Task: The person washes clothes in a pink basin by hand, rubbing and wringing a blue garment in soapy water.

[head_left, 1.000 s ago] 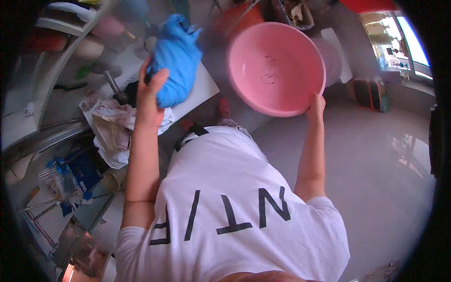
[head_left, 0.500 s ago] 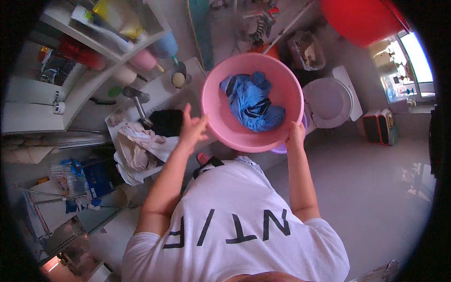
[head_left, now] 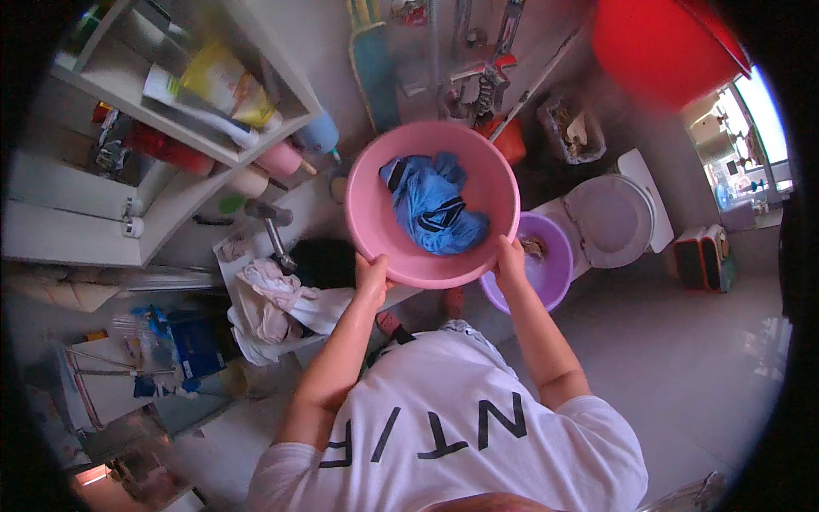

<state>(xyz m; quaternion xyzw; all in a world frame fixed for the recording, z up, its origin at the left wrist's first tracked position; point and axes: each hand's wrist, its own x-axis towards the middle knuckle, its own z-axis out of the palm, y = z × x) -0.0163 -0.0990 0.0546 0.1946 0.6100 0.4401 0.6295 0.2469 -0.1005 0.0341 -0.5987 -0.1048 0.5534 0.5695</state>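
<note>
A round pink basin [head_left: 375,230] is held out in front of me between both hands. Inside it lies a crumpled blue garment [head_left: 426,209] with dark stripes. My left hand [head_left: 373,277] grips the near left rim, its fingers partly hidden by the basin wall. The near right rim is in the grasp of my right hand [head_left: 511,258]. Below and to the right of the basin stands a purple bucket [head_left: 559,286] with something brownish inside.
To the left is a sink counter with a faucet [head_left: 271,229], pale cloths [head_left: 269,299] and a dark cloth [head_left: 322,261]. An open shelf [head_left: 281,102] holds bottles and tubes. Toilet [head_left: 606,218], waste bin [head_left: 576,132] and a red tub [head_left: 657,51] stand to the right.
My left hand, spread beside the rim before, has closed on the basin. The basin has shifted left and slightly nearer, and more of the purple bucket shows.
</note>
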